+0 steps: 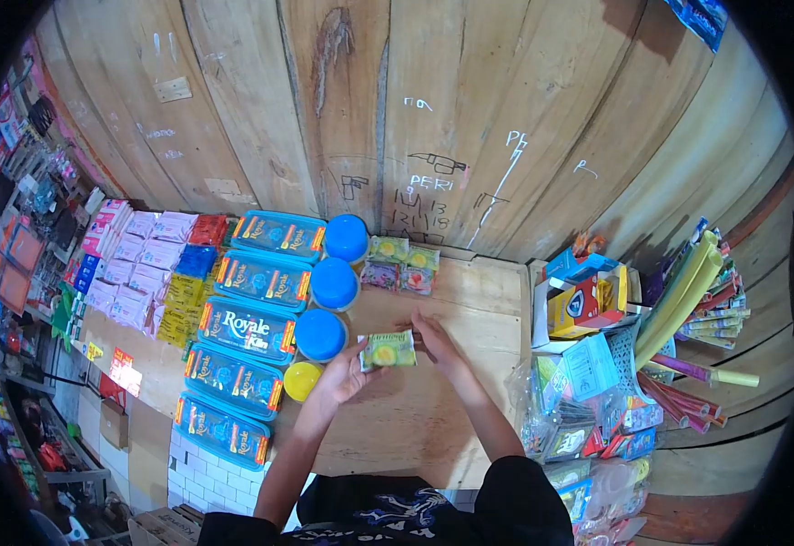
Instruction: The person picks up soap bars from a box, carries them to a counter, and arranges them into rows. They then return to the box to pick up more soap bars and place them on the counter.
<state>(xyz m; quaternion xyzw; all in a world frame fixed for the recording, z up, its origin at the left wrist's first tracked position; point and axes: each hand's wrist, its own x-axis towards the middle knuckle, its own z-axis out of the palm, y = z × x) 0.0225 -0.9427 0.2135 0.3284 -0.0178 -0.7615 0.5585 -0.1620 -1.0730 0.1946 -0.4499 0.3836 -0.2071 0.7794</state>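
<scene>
My left hand is closed on a small green packet with a yellow round picture on it, held above the wooden table. My right hand is open at the packet's right end, fingers stretched out and pointing away from me. Beyond the hands, against the back wall, lie several similar packets: green ones at the back, a purple one and a red-pink one in front. To the left stand jars with blue lids and one with a yellow lid.
Blue Royale tubs form a column on the left, beside pink packs and yellow sachets. On the right stand a cardboard box of small cartons, a basket and rolled tubes. A plank wall closes the back.
</scene>
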